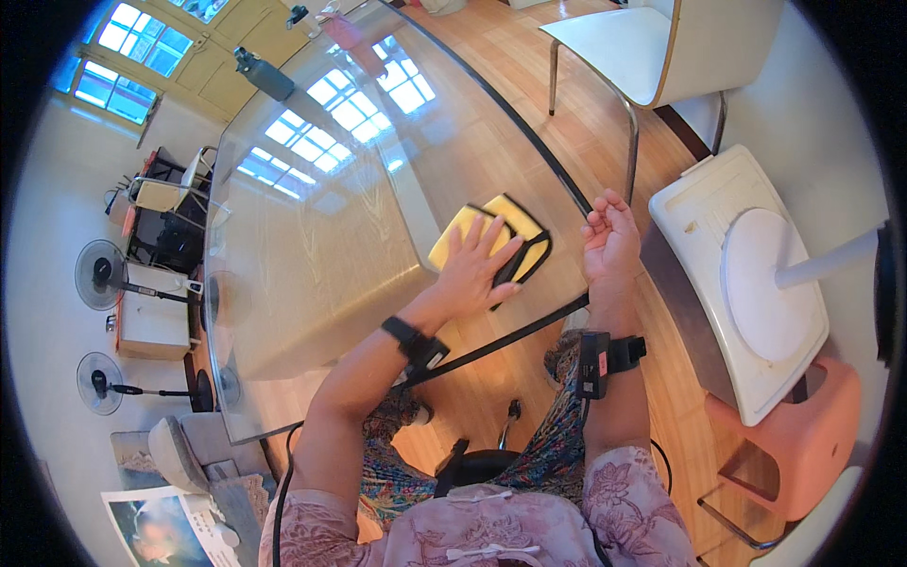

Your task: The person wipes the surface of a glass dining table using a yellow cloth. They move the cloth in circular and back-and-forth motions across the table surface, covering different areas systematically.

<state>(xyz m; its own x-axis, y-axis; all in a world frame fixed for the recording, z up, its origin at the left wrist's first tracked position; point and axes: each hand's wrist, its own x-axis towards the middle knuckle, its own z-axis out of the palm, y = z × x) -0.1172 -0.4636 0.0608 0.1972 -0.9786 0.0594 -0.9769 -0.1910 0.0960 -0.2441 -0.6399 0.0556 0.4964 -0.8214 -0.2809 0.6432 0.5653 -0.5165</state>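
A yellow cloth with black edging (pixel 533 225) lies folded on the glass tabletop (pixel 340 234), near the table's black-edged corner. My left hand (pixel 473 266) rests flat on the cloth with its fingers spread, covering part of it. Beside the table's edge, to the right of the cloth, my right hand (pixel 611 237) is raised palm up with its fingers loosely curled; nothing shows in it. Both forearms wear black strapped devices. Window light reflects in the glass.
A dark bottle (pixel 263 74) stands on the table's far part. To the right are a white chair (pixel 616 49), a white lidded bin (pixel 708 212) bearing a round-based stand, and an orange plastic stool (pixel 815 439). Two fans (pixel 100 275) and a sofa (pixel 191 446) are at the left.
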